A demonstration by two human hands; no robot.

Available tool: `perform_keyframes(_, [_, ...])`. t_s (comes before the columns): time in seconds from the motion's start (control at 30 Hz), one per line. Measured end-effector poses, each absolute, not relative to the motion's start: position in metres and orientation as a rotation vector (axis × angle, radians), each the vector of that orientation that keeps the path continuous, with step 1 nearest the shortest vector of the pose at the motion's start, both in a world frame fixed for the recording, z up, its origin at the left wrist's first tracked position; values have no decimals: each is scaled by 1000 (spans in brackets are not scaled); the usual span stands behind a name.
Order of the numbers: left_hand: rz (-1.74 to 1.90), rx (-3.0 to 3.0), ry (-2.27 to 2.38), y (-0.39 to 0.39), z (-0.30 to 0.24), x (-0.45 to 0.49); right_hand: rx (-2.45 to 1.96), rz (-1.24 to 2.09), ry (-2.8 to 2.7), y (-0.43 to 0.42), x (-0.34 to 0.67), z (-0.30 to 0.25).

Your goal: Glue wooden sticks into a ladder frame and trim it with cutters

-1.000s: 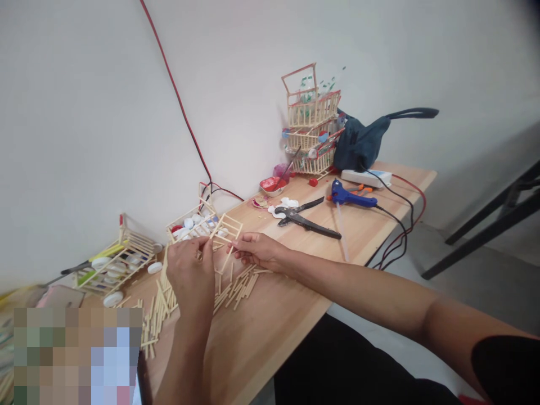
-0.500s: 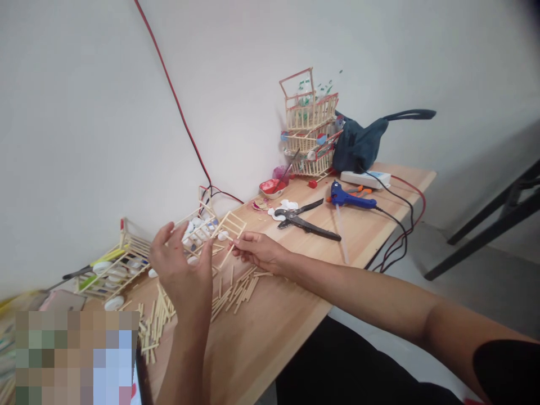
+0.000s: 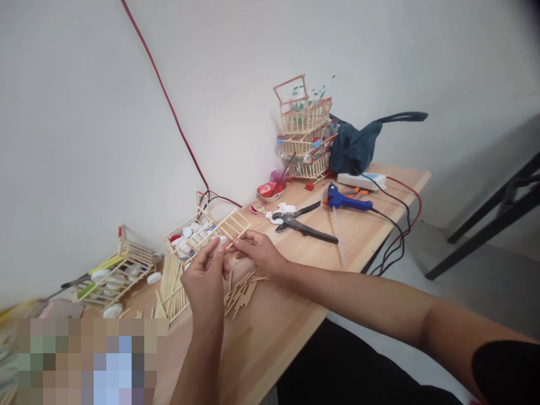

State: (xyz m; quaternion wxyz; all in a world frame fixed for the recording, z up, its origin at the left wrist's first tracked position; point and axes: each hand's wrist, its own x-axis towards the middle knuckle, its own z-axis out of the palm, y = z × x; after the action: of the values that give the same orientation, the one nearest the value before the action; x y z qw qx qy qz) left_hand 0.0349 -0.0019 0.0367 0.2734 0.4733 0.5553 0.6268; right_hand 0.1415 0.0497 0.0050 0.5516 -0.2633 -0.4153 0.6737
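My right hand (image 3: 258, 253) pinches the near end of a small ladder-like frame of wooden sticks (image 3: 233, 224) and holds it just above the table. My left hand (image 3: 206, 278) is raised beside it, fingertips pinched together at the frame's near end; what they hold is too small to name. Under both hands lies a pile of loose wooden sticks (image 3: 177, 287). Right behind the frame stands a stick basket (image 3: 190, 236) with white bottle caps in it.
On the wooden table (image 3: 295, 304) lie black pliers (image 3: 301, 222), a blue glue gun (image 3: 346, 201) with cable, a white power strip (image 3: 363, 180), a dark bag (image 3: 354, 147), stacked stick baskets (image 3: 304, 138), a red dish (image 3: 270, 190). Another basket (image 3: 116, 270) sits left. A red cable (image 3: 169, 107) runs up the wall.
My left hand opened and drew back to the left, then came in again and pinched at the frame's near end. My right hand kept holding the frame, which now sits slightly lower in view.
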Motion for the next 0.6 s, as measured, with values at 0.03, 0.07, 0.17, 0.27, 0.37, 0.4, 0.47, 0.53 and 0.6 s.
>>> perform_keyframes(0.03, [1692, 1238, 1459, -1, 36, 35, -621, 1588, -996, 49, 141, 5])
perform_keyframes(0.07, [1696, 1204, 1427, -1, 36, 36, -617, 1585, -1009, 48, 139, 5])
perform_keyframes(0.17, [1719, 1082, 1335, -1, 39, 40, -600, 1587, -1060, 46, 136, 2])
perform_keyframes(0.27, [1759, 975, 1287, -3, 43, 44, -577, 1593, -1100, 44, 132, -2])
perform_keyframes(0.37, [1767, 964, 1284, -3, 45, 44, -546, 1609, -1127, 43, 129, -6])
perform_keyframes(0.4, [1763, 975, 1287, -2, 45, 43, -538, 1614, -1140, 43, 129, -7])
perform_keyframes(0.47, [1753, 1004, 1309, -1, 43, 40, -521, 1623, -1174, 42, 128, -8])
perform_keyframes(0.53, [1752, 1025, 1343, 0, 41, 37, -496, 1652, -1209, 41, 128, -8])
perform_keyframes(0.6, [1754, 1056, 1381, 1, 40, 33, -489, 1692, -1228, 41, 130, -8])
